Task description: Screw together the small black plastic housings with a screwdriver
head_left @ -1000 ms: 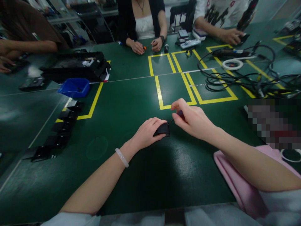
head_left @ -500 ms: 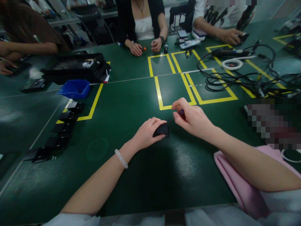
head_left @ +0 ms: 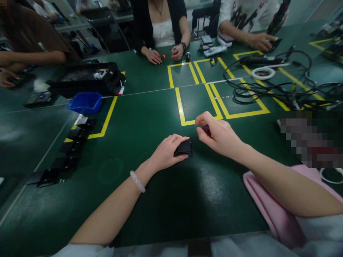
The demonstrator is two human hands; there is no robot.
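Note:
My left hand [head_left: 168, 151] grips a small black rectangular case [head_left: 185, 148] and holds it down on the green table. The thumb lies along its near edge, the fingers along its far edge. My right hand [head_left: 218, 135] is closed around the dark handle of a screwdriver [head_left: 205, 130]. Its thin shaft slants down to the left, and the tip meets the far right corner of the case. What the tip touches there is too small to make out.
A row of black parts [head_left: 71, 144] runs down the left, below a blue bin [head_left: 85, 102] and black trays [head_left: 85, 78]. Yellow tape [head_left: 202, 121] marks squares ahead. Black cables [head_left: 257, 89] lie right, a pink cloth [head_left: 261, 192] under my right forearm. Co-workers sit opposite.
Both my hands, the case and the screwdriver stay almost where they were. The whole view has shifted very slightly.

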